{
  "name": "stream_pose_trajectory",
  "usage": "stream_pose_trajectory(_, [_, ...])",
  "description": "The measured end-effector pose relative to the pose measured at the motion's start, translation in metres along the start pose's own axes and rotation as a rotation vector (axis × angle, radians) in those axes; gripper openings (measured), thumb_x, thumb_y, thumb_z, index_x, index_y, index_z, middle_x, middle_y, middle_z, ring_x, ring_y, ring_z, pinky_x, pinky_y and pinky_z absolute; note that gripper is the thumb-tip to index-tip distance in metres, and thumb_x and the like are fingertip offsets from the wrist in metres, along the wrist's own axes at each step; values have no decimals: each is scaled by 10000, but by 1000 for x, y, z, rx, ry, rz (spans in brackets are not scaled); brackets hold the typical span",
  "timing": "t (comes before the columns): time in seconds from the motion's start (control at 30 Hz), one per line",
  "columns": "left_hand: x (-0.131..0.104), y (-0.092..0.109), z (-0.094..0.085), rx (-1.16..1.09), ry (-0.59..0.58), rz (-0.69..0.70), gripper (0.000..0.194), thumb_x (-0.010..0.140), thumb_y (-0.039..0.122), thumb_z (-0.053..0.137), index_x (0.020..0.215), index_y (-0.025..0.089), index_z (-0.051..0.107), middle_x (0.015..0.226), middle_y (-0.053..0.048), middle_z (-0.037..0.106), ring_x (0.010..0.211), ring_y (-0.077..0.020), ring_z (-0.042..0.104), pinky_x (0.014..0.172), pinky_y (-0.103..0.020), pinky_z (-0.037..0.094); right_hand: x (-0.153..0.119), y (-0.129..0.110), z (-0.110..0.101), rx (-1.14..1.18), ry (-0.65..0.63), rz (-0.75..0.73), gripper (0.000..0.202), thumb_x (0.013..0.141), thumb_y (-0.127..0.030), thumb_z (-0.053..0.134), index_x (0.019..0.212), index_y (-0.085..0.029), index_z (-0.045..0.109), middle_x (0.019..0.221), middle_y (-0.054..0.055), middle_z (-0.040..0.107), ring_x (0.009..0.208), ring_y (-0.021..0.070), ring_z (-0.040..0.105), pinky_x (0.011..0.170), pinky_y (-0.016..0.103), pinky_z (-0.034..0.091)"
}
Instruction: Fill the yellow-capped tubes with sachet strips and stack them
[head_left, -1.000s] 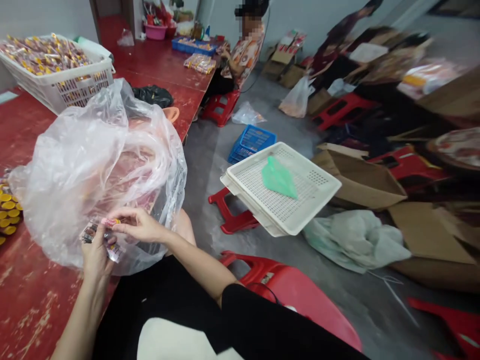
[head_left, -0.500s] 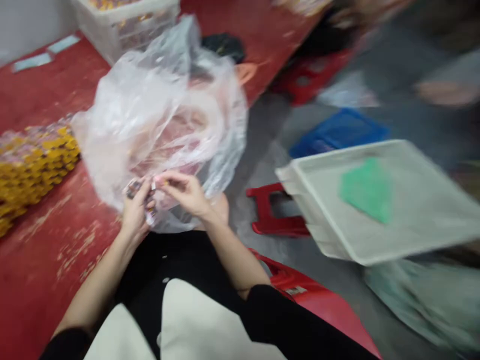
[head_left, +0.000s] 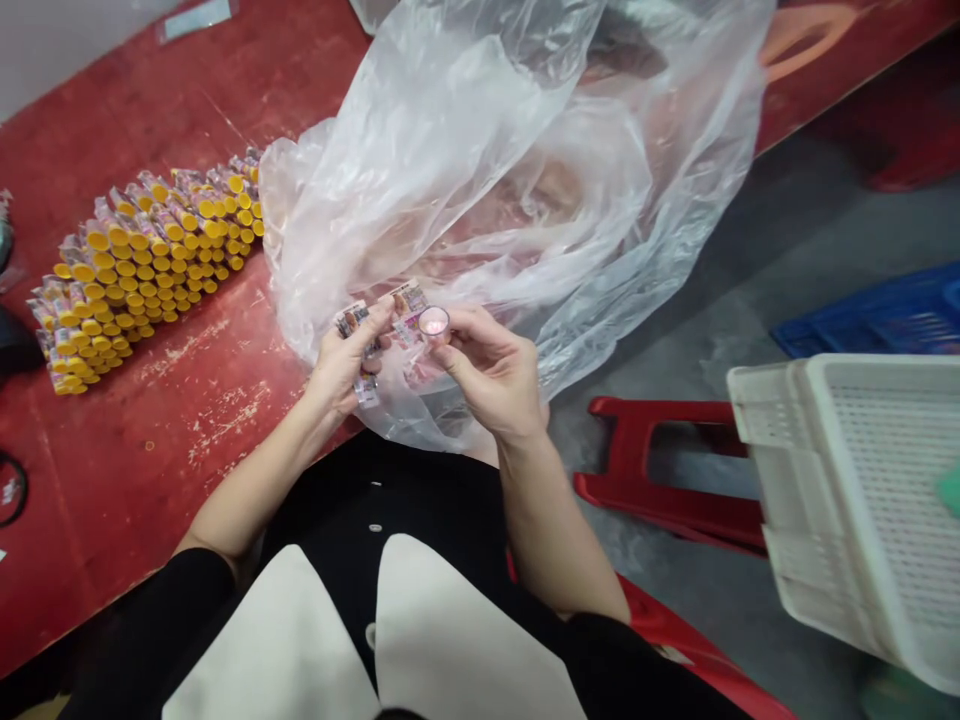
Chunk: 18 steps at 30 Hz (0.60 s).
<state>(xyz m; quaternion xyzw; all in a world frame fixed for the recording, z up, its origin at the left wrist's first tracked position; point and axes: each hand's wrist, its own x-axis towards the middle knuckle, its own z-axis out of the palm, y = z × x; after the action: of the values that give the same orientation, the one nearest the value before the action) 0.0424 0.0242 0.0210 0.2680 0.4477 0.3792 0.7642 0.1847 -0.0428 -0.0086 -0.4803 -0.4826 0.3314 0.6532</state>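
Observation:
Small printed labels [head_left: 350, 319] are pinched in my left hand [head_left: 343, 362], one strip hanging below the fingers. My right hand [head_left: 496, 372] grips a small round tube [head_left: 434, 322], its pinkish end facing up. Another printed piece [head_left: 409, 299] sits between the two hands, against the tube; which hand bears it I cannot tell. Under and beyond both hands spreads a large clear plastic bag [head_left: 450, 140] with pinkish contents. To the left, a stack of yellow-ended tubes [head_left: 150, 265] lies on the red table.
The red table [head_left: 247, 70] has worn patches. An orange handle [head_left: 806, 35] is beyond the bag. On the right are a red stool [head_left: 667, 490], a white perforated crate [head_left: 810, 500] and a blue crate [head_left: 877, 310]. A pale strip [head_left: 196, 18] lies at the back left.
The view has shifted, so the hands, bag and tube stack appear further right and larger. The tube in my right hand now shows its round end, closer to my left hand.

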Motion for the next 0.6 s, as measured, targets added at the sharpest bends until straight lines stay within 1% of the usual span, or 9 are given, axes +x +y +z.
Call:
stream_pose_trajectory(0.07, [0, -3, 1, 29, -53, -46, 436, 581, 354, 980, 792, 124, 676, 674, 15, 593, 529, -34, 487, 397, -136, 220, 0, -1, -2, -17, -27, 25, 249, 827, -418, 818, 1014, -256, 792, 1079, 67, 741, 1057, 213, 693, 917, 353, 594])
stream_pose_trajectory(0.1, [1, -5, 1, 37, -58, -36, 433, 571, 338, 983, 779, 123, 670, 655, 26, 574, 518, -28, 468, 398, -135, 214, 0, -2, -3, -18, -43, 39, 255, 827, -427, 817, 1011, -253, 790, 1072, 69, 738, 1059, 214, 692, 921, 353, 596])
stream_pose_trajectory(0.17, [1, -8, 2, 31, -17, 38, 409, 582, 308, 976, 772, 127, 662, 622, 53, 538, 499, -15, 428, 404, -135, 212, -1, -1, -5, 4, -47, 60, 246, 832, -432, 813, 992, -246, 785, 1068, 66, 733, 1064, 210, 691, 941, 350, 596])
stream_pose_trajectory(0.23, [3, -11, 3, 12, 54, 104, 390, 613, 308, 960, 768, 136, 646, 604, 71, 517, 488, -10, 411, 406, -140, 212, -3, 0, -6, 48, -9, 76, 236, 837, -428, 812, 983, -245, 778, 1093, 57, 728, 1072, 202, 695, 967, 346, 596])
stream_pose_trajectory(0.27, [4, -11, 3, 1, 78, 115, 387, 627, 311, 953, 768, 139, 636, 605, 74, 516, 487, -10, 413, 404, -143, 208, -4, 1, -7, 72, 11, 88, 232, 841, -426, 811, 982, -246, 773, 1097, 52, 730, 1061, 196, 703, 967, 345, 601])
stream_pose_trajectory(0.33, [4, -12, 3, -18, 93, 104, 374, 645, 300, 945, 790, 139, 640, 616, 70, 530, 491, -12, 427, 397, -144, 202, -7, 3, -6, 110, 31, 122, 227, 848, -426, 805, 984, -249, 762, 1064, 37, 746, 1002, 185, 726, 941, 345, 620])
stream_pose_trajectory(0.43, [4, -12, 3, -62, 94, 91, 347, 660, 256, 938, 835, 134, 664, 654, 52, 578, 517, -17, 473, 402, -134, 239, -10, 6, -1, 114, 54, 174, 246, 847, -448, 803, 988, -253, 753, 970, 19, 766, 881, 170, 746, 864, 338, 648])
stream_pose_trajectory(0.53, [3, -11, 3, -110, 121, 92, 366, 638, 255, 954, 816, 140, 655, 688, 46, 605, 529, -13, 497, 407, -130, 266, -15, 5, 2, 44, 143, 151, 338, 819, -477, 821, 1062, -255, 745, 1027, 36, 774, 877, 177, 752, 818, 334, 653])
stream_pose_trajectory(0.6, [3, -10, 3, -137, 127, 81, 389, 620, 273, 965, 821, 146, 657, 711, 45, 618, 531, -10, 505, 400, -128, 258, -20, 2, 1, -12, 186, 103, 349, 823, -456, 820, 1095, -253, 742, 1075, 55, 772, 915, 189, 752, 836, 348, 646])
